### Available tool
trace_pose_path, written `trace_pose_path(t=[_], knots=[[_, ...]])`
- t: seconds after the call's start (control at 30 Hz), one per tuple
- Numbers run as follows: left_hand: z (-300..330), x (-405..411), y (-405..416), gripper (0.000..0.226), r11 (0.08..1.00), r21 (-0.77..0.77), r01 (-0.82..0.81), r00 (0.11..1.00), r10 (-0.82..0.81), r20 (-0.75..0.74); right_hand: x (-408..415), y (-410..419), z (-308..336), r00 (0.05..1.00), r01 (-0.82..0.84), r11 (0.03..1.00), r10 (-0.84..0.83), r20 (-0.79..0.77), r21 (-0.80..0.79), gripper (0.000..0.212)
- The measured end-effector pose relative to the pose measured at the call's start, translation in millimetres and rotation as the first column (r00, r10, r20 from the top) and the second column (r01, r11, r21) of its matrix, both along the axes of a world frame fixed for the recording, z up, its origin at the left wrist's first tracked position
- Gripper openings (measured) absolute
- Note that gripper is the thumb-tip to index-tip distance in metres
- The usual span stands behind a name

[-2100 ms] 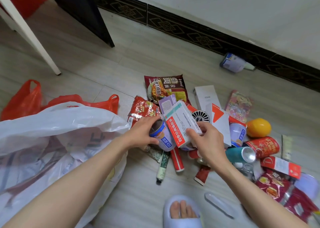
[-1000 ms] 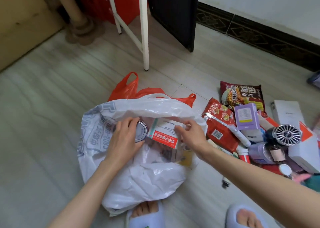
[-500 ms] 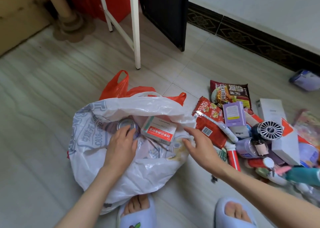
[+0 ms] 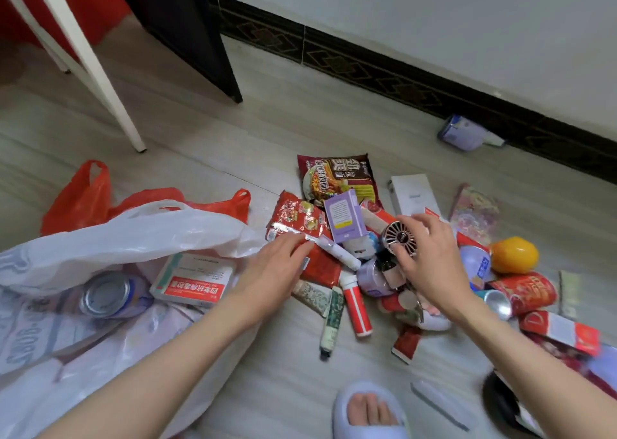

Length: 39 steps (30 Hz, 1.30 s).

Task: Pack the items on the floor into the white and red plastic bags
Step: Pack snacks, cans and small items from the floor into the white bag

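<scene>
Reaching into the pile, the right hand (image 4: pixel 430 258) curls around the small round fan (image 4: pixel 399 238). Left hand (image 4: pixel 273 271), fingers relaxed, rests on the red snack packet (image 4: pixel 293 216). Next, probably, lifting both into the white bag (image 4: pixel 133 235).

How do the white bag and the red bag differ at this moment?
The white bag lies open in front with a can and a red-and-white box in it; the red bag lies crumpled behind it, nothing visible inside. The white bag bears grey print; the red bag looks plain. Both are thin plastic on the floor.
</scene>
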<state>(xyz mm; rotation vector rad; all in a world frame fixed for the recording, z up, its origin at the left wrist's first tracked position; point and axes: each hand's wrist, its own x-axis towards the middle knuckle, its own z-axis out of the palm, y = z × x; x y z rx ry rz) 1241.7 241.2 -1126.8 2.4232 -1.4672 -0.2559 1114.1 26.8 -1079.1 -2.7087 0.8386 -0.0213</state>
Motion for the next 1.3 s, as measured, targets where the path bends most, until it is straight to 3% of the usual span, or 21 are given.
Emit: trace_pose_path(t=[0.23, 0.37, 0.47, 0.6, 0.7, 0.8, 0.97, 1.1, 1.3], knots=[[-36.0, 11.5, -59.8, 0.049, 0.995, 0.097, 0.035, 0.998, -0.03, -0.05, 9.1, -15.4, -5.2, 0.967, -0.142, 0.987, 0.154, -0.204, 0.07, 0.062], [-42.3, 13.6, -66.1, 0.018, 0.999, 0.02, 0.042, 0.998, -0.041, -0.043, 11.2, -22.0, -5.3, 0.968, -0.124, 0.989, 0.137, -0.21, 0.075, 0.058], [-35.6, 15.1, -56.9, 0.02, 0.995, -0.097, 0.004, 0.992, -0.016, -0.124, 12.0, -21.7, -4.9, 0.991, -0.029, 0.998, 0.036, -0.131, 0.055, 0.057], [-6.2, 12.1, -23.7, 0.033, 0.965, -0.227, -0.135, 0.971, 0.083, -0.225, 17.9, -12.1, 18.0, 0.989, 0.063, 0.998, -0.062, 0.138, -0.007, 0.055], [20.3, 12.5, 12.0, 0.024, 0.896, -0.3, -0.327, 0.925, 0.238, -0.297, 31.3, 12.4, 39.5, 0.964, -0.017, 0.999, 0.007, 0.265, 0.038, 0.053], [40.9, 8.9, 59.3, 0.019, 0.804, -0.346, -0.483, 0.87, 0.398, -0.291, 44.6, 55.5, 52.2, 0.947, -0.165, 0.977, 0.118, 0.298, 0.138, 0.054], [55.9, -3.9, 153.2, 0.025, 0.733, -0.296, -0.613, 0.788, 0.537, -0.303, 63.4, 140.6, 44.5, 0.892, -0.448, 0.866, 0.418, 0.17, 0.221, 0.059], [57.5, -5.5, 208.6, 0.02, 0.638, -0.244, -0.731, 0.683, 0.682, -0.261, 84.8, 191.4, 35.7, 0.854, -0.502, 0.777, 0.514, 0.078, 0.378, 0.063], [39.6, 6.2, 251.3, 0.034, 0.627, -0.206, -0.752, 0.654, 0.749, -0.108, 135.7, 231.6, 23.5, 0.743, -0.663, 0.705, 0.66, 0.107, 0.253, 0.05]])
